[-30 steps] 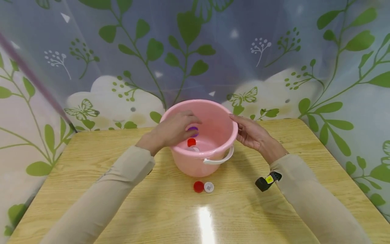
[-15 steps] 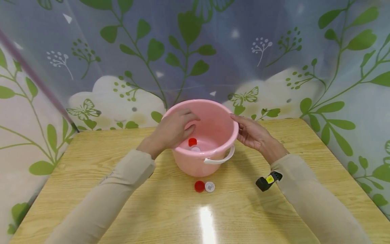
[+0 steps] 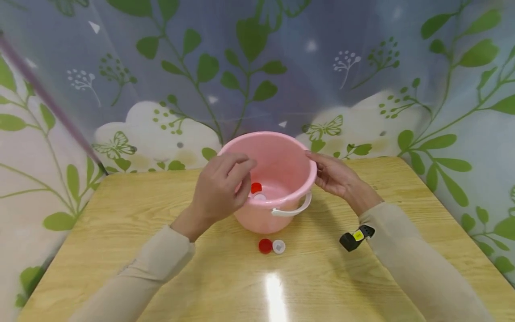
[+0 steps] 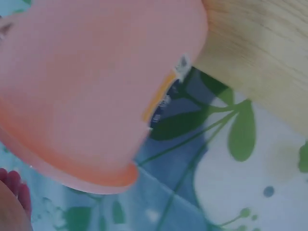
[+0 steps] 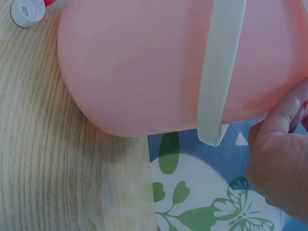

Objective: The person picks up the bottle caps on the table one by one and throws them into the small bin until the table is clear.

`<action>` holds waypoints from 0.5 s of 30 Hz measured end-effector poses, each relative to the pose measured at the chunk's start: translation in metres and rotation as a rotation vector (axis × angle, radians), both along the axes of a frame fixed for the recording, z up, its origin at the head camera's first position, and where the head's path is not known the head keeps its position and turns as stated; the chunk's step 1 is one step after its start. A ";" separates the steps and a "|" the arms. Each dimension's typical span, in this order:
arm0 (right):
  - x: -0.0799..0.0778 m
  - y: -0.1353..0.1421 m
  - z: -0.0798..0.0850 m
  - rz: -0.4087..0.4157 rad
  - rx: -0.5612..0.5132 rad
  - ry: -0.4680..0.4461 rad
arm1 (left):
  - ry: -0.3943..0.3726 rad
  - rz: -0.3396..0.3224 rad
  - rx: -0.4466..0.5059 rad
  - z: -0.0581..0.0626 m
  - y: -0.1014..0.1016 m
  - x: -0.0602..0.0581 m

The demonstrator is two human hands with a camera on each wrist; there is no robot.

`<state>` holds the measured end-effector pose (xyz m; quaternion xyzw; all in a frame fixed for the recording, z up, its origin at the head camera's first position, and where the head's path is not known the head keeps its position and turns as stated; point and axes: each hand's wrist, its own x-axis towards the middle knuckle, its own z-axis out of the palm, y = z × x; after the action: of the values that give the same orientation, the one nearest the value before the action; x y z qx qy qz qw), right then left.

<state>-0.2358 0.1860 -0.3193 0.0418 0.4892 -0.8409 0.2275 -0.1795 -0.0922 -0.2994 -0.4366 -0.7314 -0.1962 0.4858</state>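
Note:
A pink bucket [image 3: 277, 161] stands upright on the table. My left hand [image 3: 220, 188] hovers over its near-left rim, fingers loosely bent, and I see nothing between them. In the left wrist view, only the left fingertips [image 4: 13, 185] show beside the bucket [image 4: 91, 77]. My right hand [image 3: 335, 178] grips the rim at the right, also seen in the right wrist view beside the bucket [image 5: 134, 62]. Inside the bucket lie a red bottle cap [image 3: 256, 188] and a whitish cap [image 3: 259, 197], partly covered. The left hand hides part of the interior.
On the wooden table [image 3: 322, 281], in front of the bucket, a red cap [image 3: 265, 246] and a white cap [image 3: 279, 246] lie side by side. A white bucket handle [image 3: 293, 210] hangs at the near side. A leaf-patterned cloth [image 3: 181, 89] stands behind.
My left hand has risen from inside the bucket and drawn back toward its near-left rim. The purple cap seen by its fingers is out of sight. The right hand has stayed on the rim.

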 end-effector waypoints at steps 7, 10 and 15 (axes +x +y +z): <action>-0.001 0.003 -0.001 -0.014 -0.018 -0.006 | 0.163 -0.103 -0.130 -0.014 0.025 0.039; -0.001 0.001 -0.002 -0.008 -0.023 -0.006 | 0.198 -0.104 -0.241 -0.028 0.033 0.054; -0.001 0.000 -0.003 -0.011 -0.019 -0.007 | 0.037 -0.052 -0.408 -0.059 0.032 0.066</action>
<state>-0.2364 0.1857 -0.3226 0.0451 0.4800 -0.8467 0.2249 -0.1137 -0.0599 -0.3585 -0.5483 -0.7353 -0.0485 0.3955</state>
